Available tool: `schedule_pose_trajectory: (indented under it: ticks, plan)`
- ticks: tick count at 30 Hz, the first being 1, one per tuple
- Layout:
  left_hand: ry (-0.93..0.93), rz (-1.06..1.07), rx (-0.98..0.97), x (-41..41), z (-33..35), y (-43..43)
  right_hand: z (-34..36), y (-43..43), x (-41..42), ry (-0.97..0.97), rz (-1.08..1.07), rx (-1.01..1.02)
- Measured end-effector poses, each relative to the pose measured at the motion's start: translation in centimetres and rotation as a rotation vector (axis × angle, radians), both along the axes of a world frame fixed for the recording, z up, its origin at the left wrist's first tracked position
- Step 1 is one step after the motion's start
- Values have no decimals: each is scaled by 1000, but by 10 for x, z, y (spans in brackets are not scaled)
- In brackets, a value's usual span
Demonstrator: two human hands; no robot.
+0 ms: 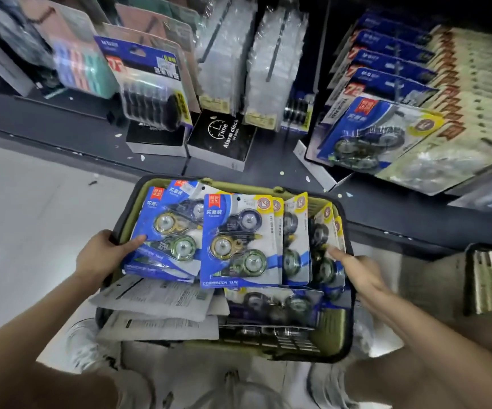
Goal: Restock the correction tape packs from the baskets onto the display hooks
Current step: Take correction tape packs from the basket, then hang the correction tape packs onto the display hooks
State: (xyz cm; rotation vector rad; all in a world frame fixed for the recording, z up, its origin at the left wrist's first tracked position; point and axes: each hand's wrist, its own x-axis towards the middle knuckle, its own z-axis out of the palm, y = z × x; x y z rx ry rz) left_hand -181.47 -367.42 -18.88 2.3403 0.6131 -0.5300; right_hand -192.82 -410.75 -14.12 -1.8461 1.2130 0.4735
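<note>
A green basket [331, 343] on the floor in front of me holds several blue correction tape packs. My left hand [103, 256] grips the left stack of packs [165, 231], thumb on the front card. One pack [238, 240] lies face up in the middle. My right hand [359, 273] reaches into the right side, its fingers touching upright packs [321, 246] there; its grip is hidden. Matching packs [368, 134] hang on the display hooks at upper right.
Printed paper sheets [156, 299] lie in the basket's near left part. Black alarm clock boxes [224, 140] stand on the low dark shelf [47, 122]. Other blister packs [150, 84] and clear bags [224, 54] hang above. A second basket [489, 281] sits at right.
</note>
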Motion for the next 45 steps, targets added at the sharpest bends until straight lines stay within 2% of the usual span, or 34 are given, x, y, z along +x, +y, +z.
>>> schedule_pose_trajectory:
  ticks: [10, 20, 25, 27, 29, 31, 33, 35, 38, 39, 41, 45]
  plan:
    - [-77, -128, 47, -4, -5, -22, -35, -1, -30, -36, -85, -90]
    - [-121, -122, -32, -1, -13, -21, -52, 11, -37, -115, -95, -218]
    - [-45, -147, 3, 5, -13, -19, -55, 11, -38, -167, -116, -213]
    - [-16, -187, 92, 7, -7, -20, -56, 10, -37, -179, -98, -212]
    - [-81, -239, 279, 8, -2, -22, -57, 7, -37, -178, -78, -217]
    - [-237, -269, 390, 4, 6, -36, -57, 5, -36, -156, -55, -242]
    - [-375, -294, 327, -1, 19, -60, -52, 7, -33, -144, -40, -276]
    - [-411, -353, 207, -9, 32, -88, -42, 13, -28, -171, -10, -407]
    - [-352, -471, 63, -24, 43, -122, -23, 27, -18, -342, 90, -721]
    - [-322, -501, 54, -27, 44, -131, -15, 34, -12, -424, 107, -747]
    - [-236, -547, 83, -29, 43, -144, -5, 46, -1, -523, 151, -676]
    - [-104, -548, 150, -30, 39, -169, -1, 61, 19, -318, 350, -565]
